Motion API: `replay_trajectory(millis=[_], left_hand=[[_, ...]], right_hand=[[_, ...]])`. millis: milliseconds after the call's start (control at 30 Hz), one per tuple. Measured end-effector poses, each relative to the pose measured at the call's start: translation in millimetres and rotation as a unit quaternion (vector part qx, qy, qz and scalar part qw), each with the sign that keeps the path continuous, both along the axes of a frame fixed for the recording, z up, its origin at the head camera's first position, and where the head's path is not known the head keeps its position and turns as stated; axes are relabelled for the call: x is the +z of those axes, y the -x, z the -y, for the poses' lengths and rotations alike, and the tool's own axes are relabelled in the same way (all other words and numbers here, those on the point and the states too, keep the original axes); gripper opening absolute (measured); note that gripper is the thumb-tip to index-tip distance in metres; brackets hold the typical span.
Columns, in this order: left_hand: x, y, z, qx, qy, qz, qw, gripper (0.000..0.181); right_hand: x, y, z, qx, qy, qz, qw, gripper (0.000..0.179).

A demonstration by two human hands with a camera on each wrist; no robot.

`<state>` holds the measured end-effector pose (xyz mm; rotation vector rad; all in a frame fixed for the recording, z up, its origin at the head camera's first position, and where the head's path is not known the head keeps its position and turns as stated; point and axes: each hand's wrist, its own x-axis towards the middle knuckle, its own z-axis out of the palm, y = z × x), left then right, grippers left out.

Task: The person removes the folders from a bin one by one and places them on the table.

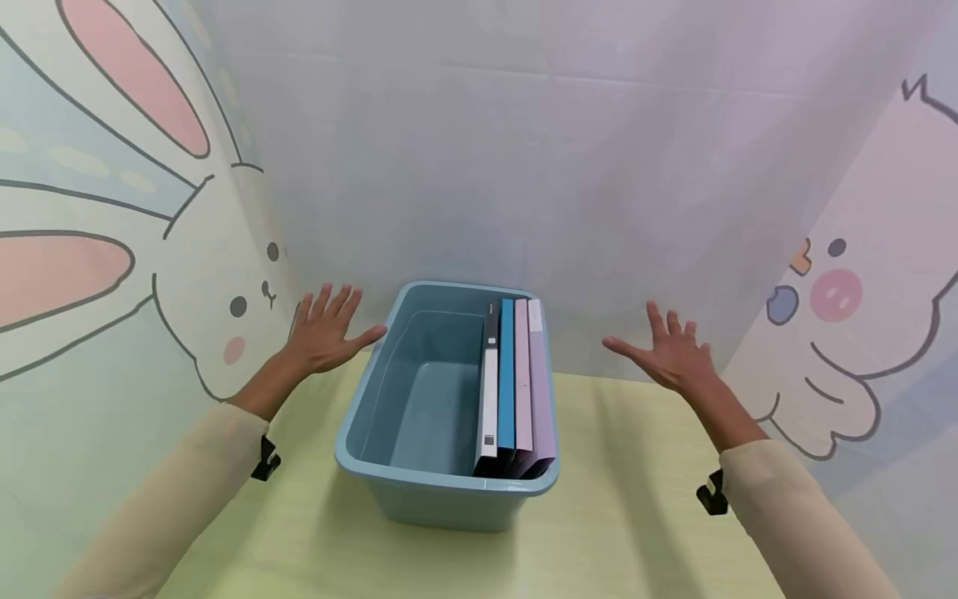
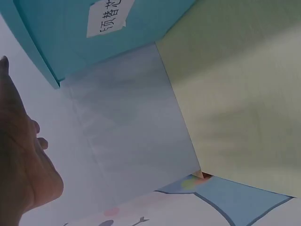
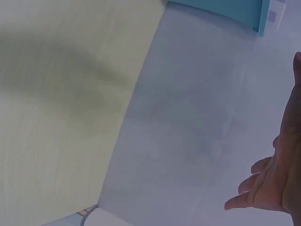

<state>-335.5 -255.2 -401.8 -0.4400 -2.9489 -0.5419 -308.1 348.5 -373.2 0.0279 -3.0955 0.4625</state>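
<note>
A blue-grey plastic tub point(image 1: 427, 478) stands in the middle of the table. Along its right side several binders stand upright in a row: one with a black and white spine point(image 1: 488, 399), a blue one point(image 1: 506, 374), a pink one point(image 1: 522, 383) and a lilac one point(image 1: 539, 391). My left hand point(image 1: 323, 333) is raised to the left of the tub, fingers spread, holding nothing. Over on the right, my right hand point(image 1: 674, 353) is also spread and holds nothing, well apart from the tub. A white label point(image 2: 109, 16) with handwriting is on the tub's side in the left wrist view.
The pale yellow table point(image 1: 599, 499) runs back to a light fabric wall point(image 1: 599, 166). A rabbit picture point(image 1: 224, 274) covers the left wall; another cartoon animal point(image 1: 883, 249) is on the right wall. Black wrist mounts point(image 1: 265, 459) show at both sleeves.
</note>
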Motion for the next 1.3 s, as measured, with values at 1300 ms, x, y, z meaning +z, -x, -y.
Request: replay_trajectory(millis=[1300], left_hand=[[7.1,8.9,-69.7,-0.098,0.0,0.057,0.9935,0.104]], right_hand=[[7.1,10.0,47,0.027,0.005,0.01,0.9996,0.126]])
